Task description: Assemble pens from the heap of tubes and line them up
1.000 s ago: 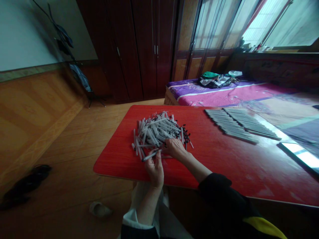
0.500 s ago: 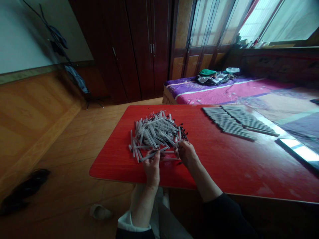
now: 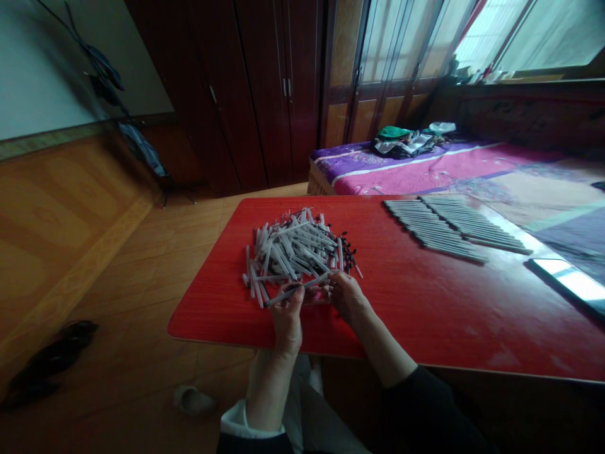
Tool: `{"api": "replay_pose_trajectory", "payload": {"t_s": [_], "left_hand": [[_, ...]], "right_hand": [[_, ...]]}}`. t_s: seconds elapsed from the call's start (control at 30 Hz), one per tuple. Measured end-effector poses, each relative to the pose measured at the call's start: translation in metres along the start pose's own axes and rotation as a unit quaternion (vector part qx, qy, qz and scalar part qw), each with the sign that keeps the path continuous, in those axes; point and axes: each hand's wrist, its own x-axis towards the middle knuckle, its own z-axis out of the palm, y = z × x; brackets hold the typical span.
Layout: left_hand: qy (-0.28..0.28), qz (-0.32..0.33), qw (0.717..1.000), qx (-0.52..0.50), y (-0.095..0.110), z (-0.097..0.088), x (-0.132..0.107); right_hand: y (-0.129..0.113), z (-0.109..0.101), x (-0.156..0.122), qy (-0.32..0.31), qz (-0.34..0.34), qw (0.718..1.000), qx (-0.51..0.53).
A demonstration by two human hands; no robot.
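Observation:
A slim pen (image 3: 310,283) with a pale barrel and a dark end slants up to the right in front of the pile. My left hand (image 3: 287,315) is closed round its lower part, thumb on top. At the upper right end of the pen, my right hand (image 3: 350,297) is closed with its fingertips on it; the fingers hide that end. Just beyond both hands lies a heaped pile of loose pale pen barrels (image 3: 295,243). Small black pen parts (image 3: 348,252) lie along the pile's right side.
The red table (image 3: 212,296) carries everything. Two neat rows of pens (image 3: 435,233) lie at the right back, and a phone-like dark slab with a shiny screen (image 3: 570,280) is at the right edge. A bed (image 3: 401,176) adjoins the table's far side.
My right hand has shifted slightly left, and its fingertips are now at the pen's right end. My left hand keeps its hold on the pen, nearly unmoved.

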Motion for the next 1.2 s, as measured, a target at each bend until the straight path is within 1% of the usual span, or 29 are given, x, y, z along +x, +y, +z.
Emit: {"api": "replay_pose_trajectory", "payload": {"t_s": [0.13,0.23,0.3,0.4,0.47,0.57,0.67,0.83,0.9,1.2], "left_hand": [[0.009,-0.007,1.0,-0.007,0.001,0.0,0.0],[0.015,-0.018,0.999,-0.033,0.001,-0.001,0.001],[0.006,-0.034,0.998,-0.052,0.001,-0.002,0.001],[-0.013,-0.054,0.996,-0.073,0.002,-0.002,0.001],[-0.02,-0.066,0.994,-0.084,0.003,-0.002,0.001],[-0.034,-0.083,0.991,-0.1,0.004,-0.002,0.001],[-0.039,-0.09,0.989,-0.112,0.003,-0.002,0.002],[-0.034,-0.113,0.986,-0.122,0.004,-0.001,0.003],[-0.036,-0.122,0.984,-0.125,0.004,-0.001,0.002],[-0.033,-0.134,0.984,-0.11,0.001,-0.003,0.003]], "right_hand": [[0.003,0.001,-0.001,-0.034,-0.005,0.999,-0.022],[0.0,-0.001,-0.001,-0.057,-0.034,0.993,-0.096],[-0.005,-0.002,-0.003,-0.079,-0.057,0.982,-0.165],[-0.015,-0.006,-0.007,-0.125,-0.084,0.956,-0.252],[-0.021,-0.009,-0.008,-0.153,-0.088,0.943,-0.284],[-0.025,-0.014,-0.008,-0.175,-0.087,0.931,-0.309],[-0.023,-0.018,-0.008,-0.176,-0.091,0.926,-0.321],[-0.014,-0.02,-0.011,-0.147,-0.055,0.947,-0.281],[-0.011,-0.02,-0.011,-0.136,-0.053,0.951,-0.274],[-0.012,-0.013,-0.013,-0.125,-0.053,0.947,-0.292]]}}
